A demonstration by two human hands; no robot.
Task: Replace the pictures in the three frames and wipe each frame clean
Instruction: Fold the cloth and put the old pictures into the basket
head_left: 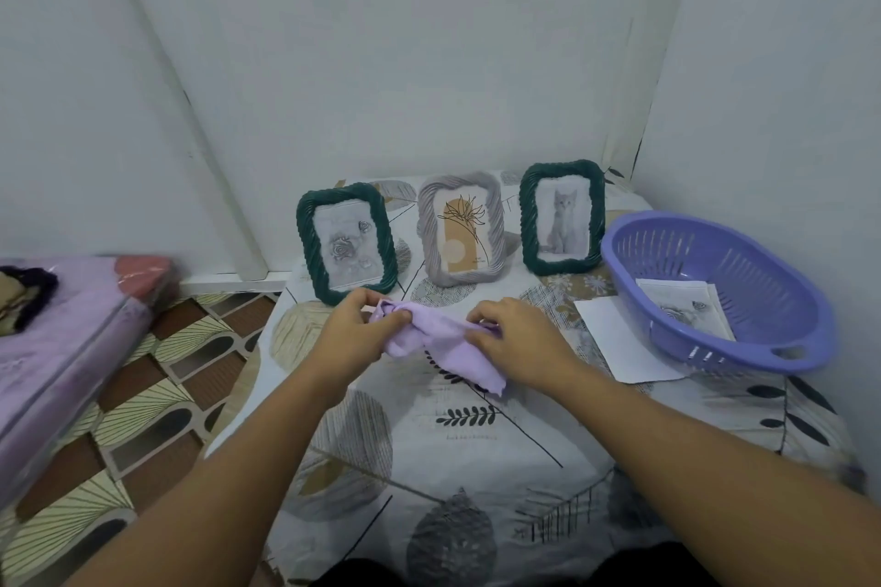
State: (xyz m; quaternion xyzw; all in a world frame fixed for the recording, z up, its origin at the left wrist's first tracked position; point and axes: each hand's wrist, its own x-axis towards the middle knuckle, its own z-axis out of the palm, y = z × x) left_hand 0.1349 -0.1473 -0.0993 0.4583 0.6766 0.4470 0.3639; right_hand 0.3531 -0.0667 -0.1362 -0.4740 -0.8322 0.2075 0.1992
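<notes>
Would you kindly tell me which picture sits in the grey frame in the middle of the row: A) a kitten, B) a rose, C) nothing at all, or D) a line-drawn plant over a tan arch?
D: the grey frame shows a thin-lined plant over a tan arch, while the rose is in the left green frame and the kitten in the right green frame.

Three frames stood upright in a row at the back of the tabletop [476,453]. The left green frame [346,243] showed a grey rose picture, the grey frame [461,229] in the middle a line-drawn plant, and the right green frame [561,218] a kitten. A lilac cloth [443,343] lay bunched in front of them. Loose pictures [686,307] lay in the purple basket [743,272] at the right, which sat partly on a white sheet [615,338].
</notes>
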